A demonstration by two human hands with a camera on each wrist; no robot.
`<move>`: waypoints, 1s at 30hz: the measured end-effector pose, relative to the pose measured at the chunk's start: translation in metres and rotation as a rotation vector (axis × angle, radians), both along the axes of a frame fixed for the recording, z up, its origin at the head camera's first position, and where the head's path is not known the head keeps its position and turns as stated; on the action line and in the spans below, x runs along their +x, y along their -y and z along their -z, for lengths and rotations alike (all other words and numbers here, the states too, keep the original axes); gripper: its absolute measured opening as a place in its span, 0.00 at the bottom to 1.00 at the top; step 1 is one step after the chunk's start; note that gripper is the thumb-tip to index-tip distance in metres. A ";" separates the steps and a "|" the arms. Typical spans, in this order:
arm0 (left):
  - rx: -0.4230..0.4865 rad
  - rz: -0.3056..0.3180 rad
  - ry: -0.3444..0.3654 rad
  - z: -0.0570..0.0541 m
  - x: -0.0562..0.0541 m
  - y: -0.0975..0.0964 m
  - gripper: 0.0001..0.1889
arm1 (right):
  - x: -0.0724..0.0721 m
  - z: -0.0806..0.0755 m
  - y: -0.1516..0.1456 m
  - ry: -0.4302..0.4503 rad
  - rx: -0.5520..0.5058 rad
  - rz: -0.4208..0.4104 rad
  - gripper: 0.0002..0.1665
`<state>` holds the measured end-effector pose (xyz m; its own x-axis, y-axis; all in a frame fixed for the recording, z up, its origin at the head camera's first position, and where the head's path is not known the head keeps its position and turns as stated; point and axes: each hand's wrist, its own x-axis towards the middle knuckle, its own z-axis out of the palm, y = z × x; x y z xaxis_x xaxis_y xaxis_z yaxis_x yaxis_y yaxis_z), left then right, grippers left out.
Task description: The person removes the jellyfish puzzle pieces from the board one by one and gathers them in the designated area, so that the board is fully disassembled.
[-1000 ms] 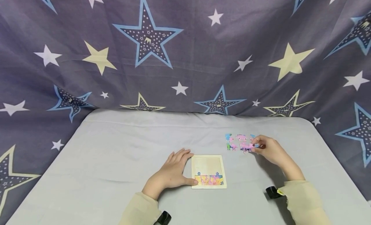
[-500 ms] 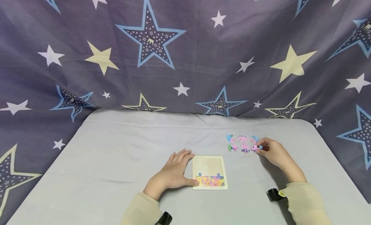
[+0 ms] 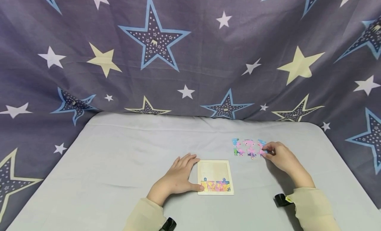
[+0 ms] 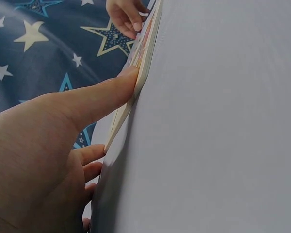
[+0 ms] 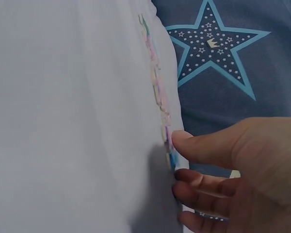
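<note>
My left hand (image 3: 175, 178) rests at the left side of a cream puzzle tray (image 3: 230, 176), its fingers extended along the far left corner. Its thumb lies on the near left corner, over the frame edge in the left wrist view. A joined strip of puzzle pieces (image 3: 218, 186), yellow and pink, fills the tray's near part; the far part shows bare board. Farther right, my right hand (image 3: 281, 156) pinches a pink and blue puzzle piece (image 5: 171, 159) between thumb and fingers, low at the cloth. It sits at the near right end of a loose group of pieces (image 3: 249, 143).
A pale grey cloth (image 3: 134, 151) covers the table. Behind it hangs a dark curtain (image 3: 196, 52) printed with stars. Black wrist straps' hardware (image 3: 280, 200) shows beside the right sleeve (image 3: 312, 204).
My right hand has moved the pinched piece slightly right, from overlapping the middle pieces to the group's near right corner, and lowered it there. The left hand stays on the tray.
</note>
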<state>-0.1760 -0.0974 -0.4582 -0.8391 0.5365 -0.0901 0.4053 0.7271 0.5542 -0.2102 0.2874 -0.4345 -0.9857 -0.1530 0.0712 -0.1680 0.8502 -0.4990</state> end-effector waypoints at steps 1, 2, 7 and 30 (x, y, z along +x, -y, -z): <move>-0.008 -0.004 0.003 0.001 0.000 0.000 0.52 | 0.001 -0.001 0.001 -0.002 0.000 0.005 0.10; -0.010 -0.005 0.003 0.001 0.000 0.000 0.52 | 0.001 -0.003 0.003 -0.007 0.001 0.010 0.10; -0.026 -0.005 0.007 0.002 0.001 0.000 0.52 | 0.006 -0.011 0.017 -0.012 -0.038 0.021 0.10; -0.048 0.028 0.033 -0.005 0.000 0.003 0.57 | 0.041 -0.009 0.123 0.094 -0.180 -0.336 0.06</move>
<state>-0.1764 -0.1001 -0.4534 -0.8200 0.5539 -0.1440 0.4078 0.7420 0.5322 -0.1688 0.1646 -0.4250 -0.8864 -0.4615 0.0377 -0.3682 0.6532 -0.6616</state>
